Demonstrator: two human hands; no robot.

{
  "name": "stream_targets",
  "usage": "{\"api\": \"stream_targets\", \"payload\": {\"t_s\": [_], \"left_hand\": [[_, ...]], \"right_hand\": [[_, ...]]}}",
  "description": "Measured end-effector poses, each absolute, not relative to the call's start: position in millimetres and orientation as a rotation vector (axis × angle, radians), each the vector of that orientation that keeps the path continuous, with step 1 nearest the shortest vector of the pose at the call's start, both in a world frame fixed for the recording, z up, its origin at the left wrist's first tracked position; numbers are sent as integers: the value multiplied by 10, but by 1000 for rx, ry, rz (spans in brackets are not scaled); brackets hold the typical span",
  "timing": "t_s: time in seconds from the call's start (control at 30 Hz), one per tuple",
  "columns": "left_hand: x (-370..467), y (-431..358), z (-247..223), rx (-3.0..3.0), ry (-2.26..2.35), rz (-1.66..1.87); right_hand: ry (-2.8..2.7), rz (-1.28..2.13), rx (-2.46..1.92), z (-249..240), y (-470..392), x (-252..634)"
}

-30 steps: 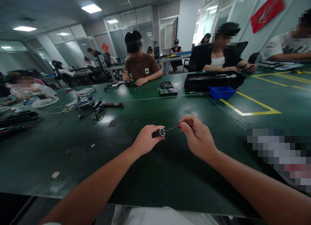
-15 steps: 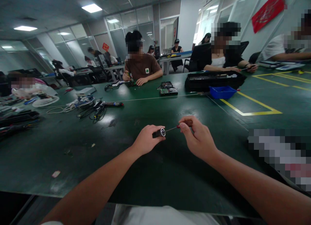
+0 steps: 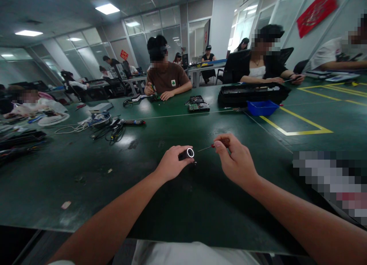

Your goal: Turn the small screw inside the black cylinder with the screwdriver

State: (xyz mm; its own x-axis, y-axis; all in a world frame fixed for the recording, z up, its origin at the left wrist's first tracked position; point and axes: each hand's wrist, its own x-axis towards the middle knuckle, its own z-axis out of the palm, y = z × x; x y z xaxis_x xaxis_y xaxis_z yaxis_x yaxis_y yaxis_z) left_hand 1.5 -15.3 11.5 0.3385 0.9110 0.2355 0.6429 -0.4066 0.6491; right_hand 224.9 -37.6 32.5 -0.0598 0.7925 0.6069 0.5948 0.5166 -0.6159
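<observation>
My left hand (image 3: 171,162) is closed round a short black cylinder (image 3: 182,155) whose bright, ring-shaped end faces right. Its exact kind does not show. Just under the thumb tip is a small shiny piece (image 3: 195,163), too small to name. A screwdriver (image 3: 222,143) with a reddish-brown handle is gripped in my right hand (image 3: 235,158). Its thin shaft points left, and the tip is a short gap away from the ring end. Both hands are above the green table (image 3: 177,215).
A blue tray (image 3: 262,109) stands before a long black housing (image 3: 254,94) at the back right. Opened electronic parts (image 3: 198,104) lie mid-table. Cables (image 3: 114,130) and a tool with a red end (image 3: 133,122) are at left. A co-worker (image 3: 169,79) sits opposite.
The screwdriver tip has come out of the cylinder's end, moving right and slightly up. A small shiny piece now shows below the cylinder. The left hand has shifted slightly left.
</observation>
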Motion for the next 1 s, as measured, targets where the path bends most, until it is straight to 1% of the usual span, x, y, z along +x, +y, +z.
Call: {"api": "stream_targets", "payload": {"t_s": [0.1,0.23,0.4,0.47,0.53,0.63,0.73,0.87,1.0], "left_hand": [[13,-134,101,2044,1334,949],[24,-76,65,1717,1177,1148],[17,-55,75,1376,1016,1152],[-1,-89,125,1444,1034,1080],[-13,-139,193,1654,1119,975],[-2,-210,266,2076,1233,747],[28,-234,247,2393,1230,479],[37,-219,151,2548,1238,240],[22,-213,114,2583,1215,218]], "right_hand": [[-1754,249,-1161,326,-377,2247],[-1758,258,-1164,315,-370,2244],[-1753,266,-1162,309,-371,2240],[-1756,266,-1157,309,-373,2238],[-1757,267,-1154,308,-374,2239],[-1761,272,-1155,305,-374,2243],[-1766,269,-1159,305,-374,2246],[-1777,275,-1154,311,-376,2246],[-1790,288,-1159,318,-381,2244]]}}
